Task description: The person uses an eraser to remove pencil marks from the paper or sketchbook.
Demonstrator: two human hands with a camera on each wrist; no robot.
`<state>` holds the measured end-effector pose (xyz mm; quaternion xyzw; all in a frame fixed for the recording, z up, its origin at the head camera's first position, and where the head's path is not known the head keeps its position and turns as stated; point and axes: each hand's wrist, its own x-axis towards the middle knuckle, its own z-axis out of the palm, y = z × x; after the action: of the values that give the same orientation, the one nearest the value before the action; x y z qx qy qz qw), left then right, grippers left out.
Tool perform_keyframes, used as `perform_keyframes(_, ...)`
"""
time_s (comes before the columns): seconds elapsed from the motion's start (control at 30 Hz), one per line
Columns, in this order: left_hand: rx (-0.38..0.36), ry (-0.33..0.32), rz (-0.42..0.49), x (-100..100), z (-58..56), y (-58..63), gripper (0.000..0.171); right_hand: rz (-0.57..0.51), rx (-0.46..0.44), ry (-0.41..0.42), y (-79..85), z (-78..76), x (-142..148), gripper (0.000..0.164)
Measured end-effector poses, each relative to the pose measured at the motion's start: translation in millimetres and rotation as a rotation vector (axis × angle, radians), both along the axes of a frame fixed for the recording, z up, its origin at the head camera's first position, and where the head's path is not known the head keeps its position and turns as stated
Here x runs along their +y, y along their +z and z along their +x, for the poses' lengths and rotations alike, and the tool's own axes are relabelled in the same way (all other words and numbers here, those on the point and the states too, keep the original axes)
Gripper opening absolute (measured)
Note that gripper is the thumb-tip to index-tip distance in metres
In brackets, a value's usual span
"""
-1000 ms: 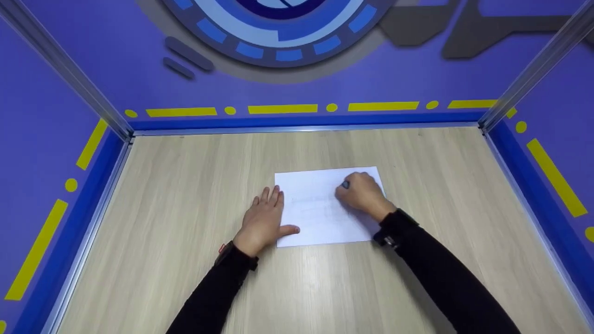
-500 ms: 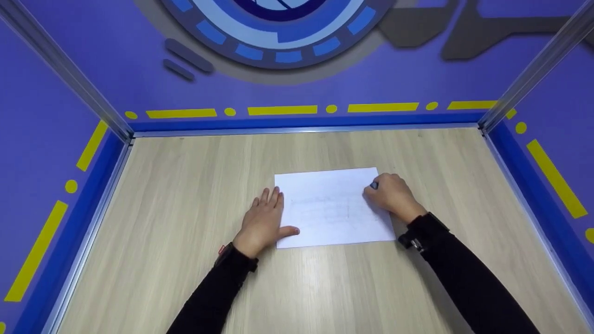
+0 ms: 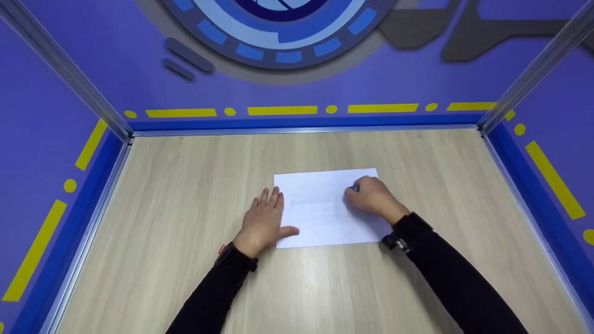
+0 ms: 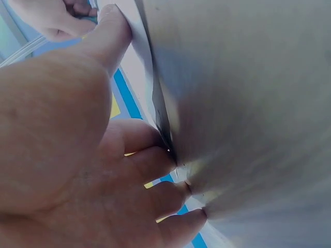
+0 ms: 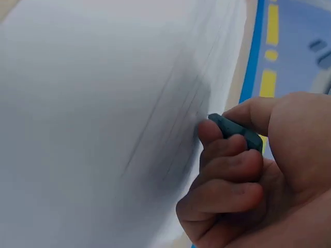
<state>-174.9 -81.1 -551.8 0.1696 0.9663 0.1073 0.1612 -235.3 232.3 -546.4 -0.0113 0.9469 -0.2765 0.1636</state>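
Observation:
A white sheet of paper point(image 3: 320, 232) lies on the wooden table, with faint grey streaks and smudges across its middle. My left hand point(image 3: 262, 222) rests flat over its left edge, fingers straight and thumb spread onto the sheet. In the left wrist view the paper's edge lifts slightly between thumb and fingers. My right hand point(image 3: 371, 195), over the right part of the sheet, pinches a small dark teal eraser point(image 5: 235, 129) between thumb and curled fingers. One end of the eraser is at the paper, beside thin dark lines; the rest is partly hidden by the fingers.
The wooden table point(image 3: 185, 199) spreads out around the paper. Purple-blue panels point(image 3: 297, 95) with yellow stripes and metal frame edges point(image 3: 306, 129) enclose it at the back and both sides.
My right hand moved right across the paper with the eraser, then came back left part of the way. My left hand has stayed in place, and so has the sheet.

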Motion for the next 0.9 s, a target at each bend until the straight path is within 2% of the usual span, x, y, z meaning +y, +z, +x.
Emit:
perform_keyframes(0.17,0.0,-0.001,0.004,0,-0.4,-0.8,0.114,-0.034,0.038,0.057,3.3,0.4,-50,0.042)
perform_keyframes(0.37,0.021,-0.009,0.011,-1,-0.6,-1.5,0.113,0.023,0.084,0.127,1.8,3.2,-112,0.027)
perform_keyframes(0.53,0.021,-0.005,-0.001,-2,-1.5,-0.6,0.115,0.045,0.089,0.181,-2.7,4.4,-147,0.032)
perform_keyframes(0.7,0.025,0.001,-0.012,-3,-2.2,-1.1,0.115,0.098,0.109,0.224,-5.7,2.6,-154,0.037)
perform_keyframes(0.9,0.042,-0.014,-0.019,-3,-0.2,-2.1,0.113,0.121,0.171,0.224,-11.2,4.5,-132,0.027)
